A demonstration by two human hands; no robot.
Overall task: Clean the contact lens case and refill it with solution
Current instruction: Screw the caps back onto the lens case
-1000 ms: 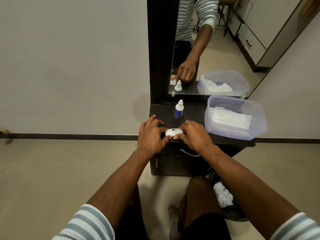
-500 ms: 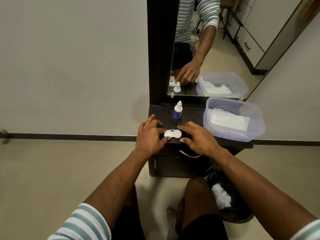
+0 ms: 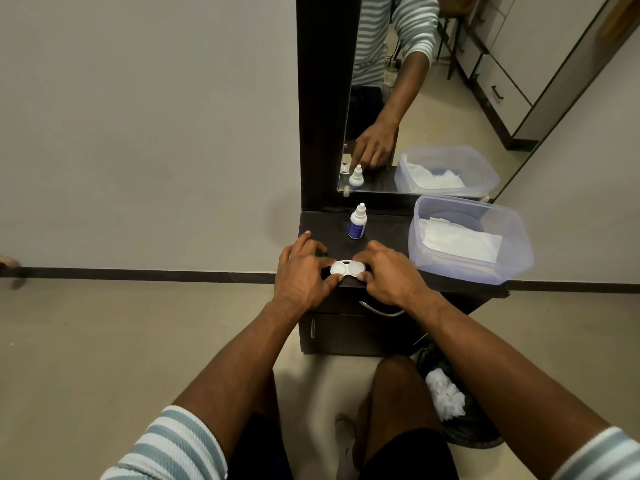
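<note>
while the contact lens case (image 3: 347, 268) lies on the dark tabletop (image 3: 384, 233) — left hand (image 3: 304, 277) and right hand (image 3: 391, 275) pinch its ends.

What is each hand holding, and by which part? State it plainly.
Both hold the white contact lens case on the dark dresser top: left hand fingers at its left end, right hand fingers at its right end.

Both hands' fingertips touch white lens case (image 3: 347, 268) on dark cabinet top (image 3: 384, 233).
</note>
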